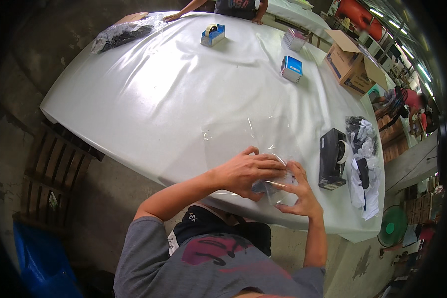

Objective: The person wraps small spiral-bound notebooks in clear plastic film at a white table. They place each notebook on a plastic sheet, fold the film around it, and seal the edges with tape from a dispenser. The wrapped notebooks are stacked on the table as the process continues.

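Note:
Near the table's front edge, both my hands gather a sheet of clear plastic film (251, 133). My left hand (246, 171) lies over the crumpled part, its fingers bent and reaching right. From the other side my right hand (300, 193) grips the same bunched film, thumb below and fingers above. A small bluish patch shows through the plastic between the hands, but what it is cannot be made out. The loose part of the film spreads flat over the table to the far left of my hands.
A black tape dispenser (333, 160) and plastic-wrapped goods (365, 169) lie on the right. Farther off are small boxes (292, 69), a blue tape dispenser (213, 36), an open carton (350, 64) and a wrapped bundle (121, 38). A person (236, 9) stands across the white-covered table (109, 119).

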Tool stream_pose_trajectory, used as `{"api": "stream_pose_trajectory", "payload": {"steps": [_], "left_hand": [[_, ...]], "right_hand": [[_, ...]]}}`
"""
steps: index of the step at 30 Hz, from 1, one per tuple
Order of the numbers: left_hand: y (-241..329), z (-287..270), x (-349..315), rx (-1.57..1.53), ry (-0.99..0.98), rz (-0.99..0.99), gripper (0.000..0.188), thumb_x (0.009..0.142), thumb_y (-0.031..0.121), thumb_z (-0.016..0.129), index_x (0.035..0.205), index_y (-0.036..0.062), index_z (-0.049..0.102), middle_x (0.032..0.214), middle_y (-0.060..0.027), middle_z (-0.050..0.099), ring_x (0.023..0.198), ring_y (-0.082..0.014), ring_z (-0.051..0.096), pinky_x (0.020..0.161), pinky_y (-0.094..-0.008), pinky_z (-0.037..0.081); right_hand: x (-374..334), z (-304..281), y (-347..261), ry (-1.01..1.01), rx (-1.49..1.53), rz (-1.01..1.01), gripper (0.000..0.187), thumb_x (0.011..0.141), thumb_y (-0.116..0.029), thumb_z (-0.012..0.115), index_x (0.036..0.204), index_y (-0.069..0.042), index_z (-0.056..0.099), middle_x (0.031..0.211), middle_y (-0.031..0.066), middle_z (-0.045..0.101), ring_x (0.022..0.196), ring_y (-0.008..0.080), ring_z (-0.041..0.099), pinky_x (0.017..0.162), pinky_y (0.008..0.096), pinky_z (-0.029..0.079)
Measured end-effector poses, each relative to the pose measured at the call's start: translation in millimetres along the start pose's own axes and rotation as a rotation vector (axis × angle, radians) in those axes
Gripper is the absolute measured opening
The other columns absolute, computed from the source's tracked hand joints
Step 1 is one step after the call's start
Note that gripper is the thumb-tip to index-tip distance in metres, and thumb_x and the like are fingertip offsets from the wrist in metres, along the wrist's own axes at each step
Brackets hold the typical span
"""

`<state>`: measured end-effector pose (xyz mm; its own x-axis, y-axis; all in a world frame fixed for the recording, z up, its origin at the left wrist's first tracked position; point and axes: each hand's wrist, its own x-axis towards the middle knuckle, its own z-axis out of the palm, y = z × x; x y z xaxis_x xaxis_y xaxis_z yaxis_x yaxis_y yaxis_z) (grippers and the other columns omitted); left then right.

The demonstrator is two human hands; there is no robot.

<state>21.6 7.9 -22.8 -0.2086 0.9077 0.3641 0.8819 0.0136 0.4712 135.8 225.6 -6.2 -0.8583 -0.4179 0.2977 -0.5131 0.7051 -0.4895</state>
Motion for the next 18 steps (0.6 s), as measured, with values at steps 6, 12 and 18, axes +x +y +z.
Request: {"api": "stream_pose_trajectory", "payload": {"steps": [6,12,18], "left_hand": [[6,1,-2,0.124,0.003,-0.029,0.076,0.062,0.029,0.071,0.133,0.0242,0.047,0.134,0.0013,0.048,0.125,-0.0156,0.044,0.1,-0.0458,0.027],[14,-8,0,0.1,-0.094,-0.081,0.078,0.061,0.028,0.071,0.135,0.025,0.046,0.133,0.0018,0.05,0.124,-0.017,0.045,0.102,-0.0479,0.025],[10,-9,8,0.104,-0.078,-0.058,0.078,0.059,0.025,0.072,0.133,0.0228,0.048,0.137,0.001,0.047,0.129,-0.0169,0.042,0.105,-0.0444,0.026]], "right_hand": [[11,-18,27,0.154,0.77,0.449,0.048,0.077,-0.017,0.065,0.123,-0.006,0.054,0.114,0.0116,0.055,0.102,0.0183,0.054,0.087,0.0301,0.042],[38,-23,46,-0.148,0.701,0.513,0.029,0.083,-0.008,0.061,0.111,-0.001,0.063,0.089,0.0029,0.063,0.084,0.0101,0.055,0.078,0.024,0.045],[75,-6,41,0.397,0.751,0.402,0.007,0.078,0.001,0.065,0.082,0.002,0.07,0.077,0.0062,0.069,0.075,0.0111,0.064,0.072,0.0236,0.051]]}}
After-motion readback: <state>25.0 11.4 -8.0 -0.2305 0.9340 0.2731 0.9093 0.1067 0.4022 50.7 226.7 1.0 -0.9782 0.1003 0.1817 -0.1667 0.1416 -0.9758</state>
